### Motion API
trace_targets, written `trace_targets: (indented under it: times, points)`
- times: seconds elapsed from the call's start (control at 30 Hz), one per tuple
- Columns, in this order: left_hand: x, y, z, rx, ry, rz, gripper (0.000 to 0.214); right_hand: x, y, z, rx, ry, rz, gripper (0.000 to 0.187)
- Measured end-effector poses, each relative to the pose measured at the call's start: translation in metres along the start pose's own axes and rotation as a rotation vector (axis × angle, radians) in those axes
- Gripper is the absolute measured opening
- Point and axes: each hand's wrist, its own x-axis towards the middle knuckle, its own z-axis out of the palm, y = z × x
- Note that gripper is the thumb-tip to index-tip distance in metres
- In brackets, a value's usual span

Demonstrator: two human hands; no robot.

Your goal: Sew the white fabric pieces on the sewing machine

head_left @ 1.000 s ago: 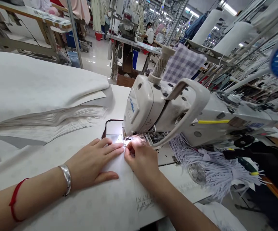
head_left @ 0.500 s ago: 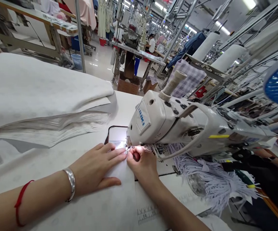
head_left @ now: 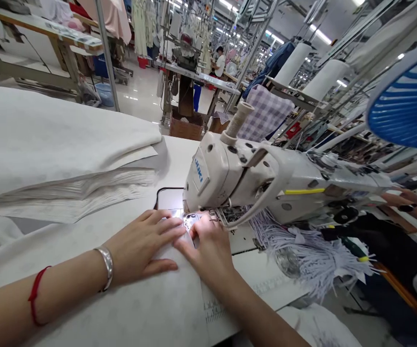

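My left hand (head_left: pixel 141 246) lies flat with its fingers stretched out on a piece of white fabric (head_left: pixel 150 299), pressing it to the table just left of the needle. My right hand (head_left: pixel 204 248) rests on the fabric edge right under the head of the white sewing machine (head_left: pixel 237 176), fingers bent toward the lit presser foot (head_left: pixel 188 219); whether they pinch the cloth is hidden. A silver bangle and a red string sit on my left wrist.
A thick stack of white fabric pieces (head_left: pixel 57 154) lies at the left. A bundle of white tags or cords (head_left: pixel 302 246) hangs right of the machine. A blue fan guard (head_left: pixel 407 96) is at the upper right. Another person's forearm (head_left: pixel 410 202) shows at the far right.
My right hand has shifted from a pinch at the needle to lying lower on the fabric edge. The left hand has stayed flat in place. The view has moved slightly.
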Motion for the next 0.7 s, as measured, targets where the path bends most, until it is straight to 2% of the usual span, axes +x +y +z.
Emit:
trace_targets:
  times: [0.13, 0.3, 0.4, 0.53, 0.7]
  points:
    - [0.002, -0.005, -0.002, 0.003, -0.008, 0.019, 0.047, 0.001, 0.002, 0.006, 0.027, 0.002, -0.015, 0.031]
    - [0.004, -0.005, -0.002, 0.036, -0.005, 0.061, 0.048, -0.001, 0.003, 0.012, 0.027, 0.073, -0.03, 0.03]
    - [-0.001, 0.009, 0.002, 0.071, 0.012, -0.009, 0.039, -0.004, 0.002, 0.013, 0.015, 0.106, -0.053, 0.027]
    - [-0.006, 0.024, 0.007, 0.044, 0.028, -0.124, 0.046, -0.005, 0.002, 0.013, -0.01, 0.119, -0.081, 0.025]
    - [0.001, 0.013, 0.0, 0.004, -0.007, -0.027, 0.043, -0.005, 0.001, 0.011, -0.029, 0.117, -0.087, 0.023]
